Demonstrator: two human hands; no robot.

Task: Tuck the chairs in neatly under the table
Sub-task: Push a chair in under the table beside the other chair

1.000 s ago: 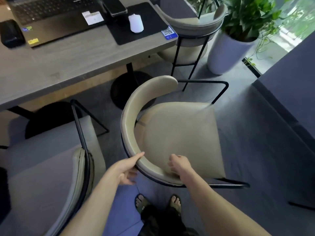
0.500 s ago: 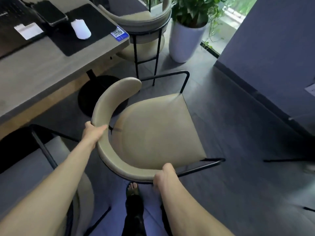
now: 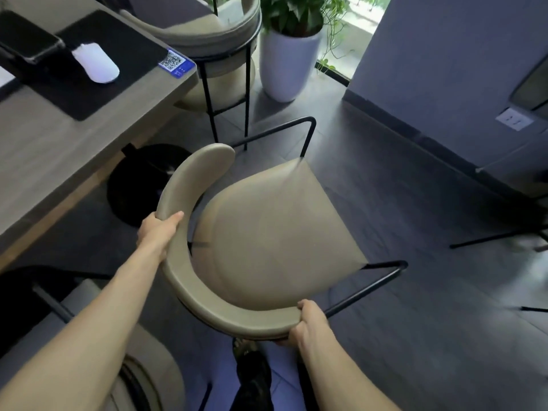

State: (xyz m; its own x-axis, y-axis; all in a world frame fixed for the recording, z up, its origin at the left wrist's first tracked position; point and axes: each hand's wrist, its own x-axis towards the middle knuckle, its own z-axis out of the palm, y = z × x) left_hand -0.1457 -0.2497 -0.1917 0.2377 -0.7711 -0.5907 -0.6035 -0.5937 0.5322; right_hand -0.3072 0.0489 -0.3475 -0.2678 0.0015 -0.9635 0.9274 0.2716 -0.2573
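I've got my left hand (image 3: pixel 157 232) and right hand (image 3: pixel 308 326), fingers wrapped round the beige chair's backrest (image 3: pixel 189 292), so I can swing it toward the worktop (image 3: pixel 59 155).

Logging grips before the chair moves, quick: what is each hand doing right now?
Left hand: closed on the curved beige padded backrest of the black-framed chair.
Right hand: closed on the same backrest's other end.

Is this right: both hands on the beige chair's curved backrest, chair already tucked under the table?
Not quite. The left hand and right hand do grip the beige chair by its backrest, but the head view shows it standing clear of the table, not tucked.
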